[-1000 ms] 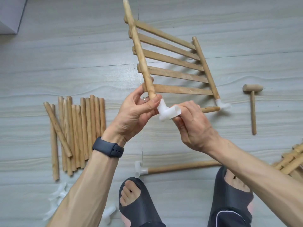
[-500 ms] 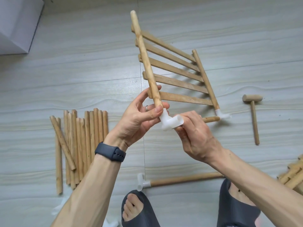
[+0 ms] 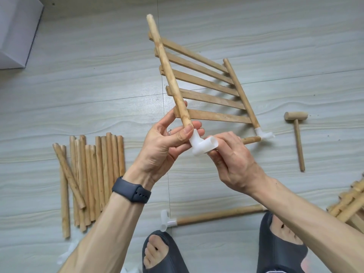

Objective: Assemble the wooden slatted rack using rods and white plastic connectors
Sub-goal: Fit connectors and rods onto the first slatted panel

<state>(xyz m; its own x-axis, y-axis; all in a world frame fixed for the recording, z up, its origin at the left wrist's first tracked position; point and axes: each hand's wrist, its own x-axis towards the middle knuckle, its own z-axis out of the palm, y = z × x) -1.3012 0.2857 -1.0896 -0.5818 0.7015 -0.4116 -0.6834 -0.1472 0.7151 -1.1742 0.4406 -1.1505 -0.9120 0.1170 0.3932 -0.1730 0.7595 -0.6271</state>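
A wooden slatted panel [image 3: 204, 83] with several flat slats between two round side rods tilts up off the floor. My left hand [image 3: 167, 146] grips the near side rod at its lower end. A white plastic connector [image 3: 202, 144] sits on that rod's end, and my right hand [image 3: 234, 160] pinches its open socket. A short rod [image 3: 250, 139] runs from behind my right hand to a second white connector [image 3: 264, 133] on the far side rod's end.
A bundle of loose rods [image 3: 92, 178] lies on the floor at left. A rod with a white connector [image 3: 212, 215] lies by my feet. A small wooden mallet [image 3: 296, 134] rests at right. Another slatted piece [image 3: 352, 205] shows at the right edge, a white box [image 3: 15, 30] top left.
The panel and both hands sit lower in view than before, with more of the white box showing at top left. Both grips look unchanged.
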